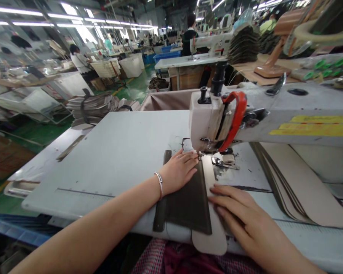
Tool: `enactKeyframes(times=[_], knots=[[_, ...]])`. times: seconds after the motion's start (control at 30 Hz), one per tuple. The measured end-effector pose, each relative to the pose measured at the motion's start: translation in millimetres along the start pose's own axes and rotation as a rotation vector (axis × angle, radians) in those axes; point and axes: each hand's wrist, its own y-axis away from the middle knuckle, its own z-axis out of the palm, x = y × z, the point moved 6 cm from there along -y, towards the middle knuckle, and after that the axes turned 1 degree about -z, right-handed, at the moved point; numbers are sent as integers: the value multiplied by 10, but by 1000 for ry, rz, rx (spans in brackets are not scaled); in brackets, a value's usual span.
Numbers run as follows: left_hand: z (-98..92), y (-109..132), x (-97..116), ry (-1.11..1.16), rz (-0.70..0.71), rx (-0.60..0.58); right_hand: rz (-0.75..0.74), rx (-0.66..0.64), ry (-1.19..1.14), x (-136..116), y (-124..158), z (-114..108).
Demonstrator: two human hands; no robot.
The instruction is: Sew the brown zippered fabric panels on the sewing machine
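On the white table, seen from the head, a dark panel overlaps a pale panel, their long axes running from the sewing machine toward the wearer, the pale one's rounded end nearest. The left hand lies flat on the dark panel; the right hand, fingers extended and unclenched, touches the pale panel's right edge.

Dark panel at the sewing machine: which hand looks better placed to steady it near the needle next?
Probably the left hand: it lies on the dark panel, close to the machine head. The right hand sits farther from it, at the edge of the pale panel.
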Motion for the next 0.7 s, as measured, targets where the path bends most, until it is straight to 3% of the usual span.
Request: enactKeyframes(times=[0.13,0.23,0.3,0.43,0.5,0.6,0.7], knots=[[35,-22,-43,-16,5,-6,39,-57,-59,-208,212,-4],[-31,2,5,-48,-8,-21,40,19,-2,-272,314,26],[-124,93,151,-46,19,-36,-6,63,28,-269,338,47],[-255,479,656,114,186,-97,-121,41,92,-234,325,67],[-280,668,815,149,201,-49,-154,31,120,-232,306,51],[-267,818,881,148,184,25,-199,54,167,-263,270,14],[-267,813,867,132,193,24,-254,68,219,-293,240,9]])
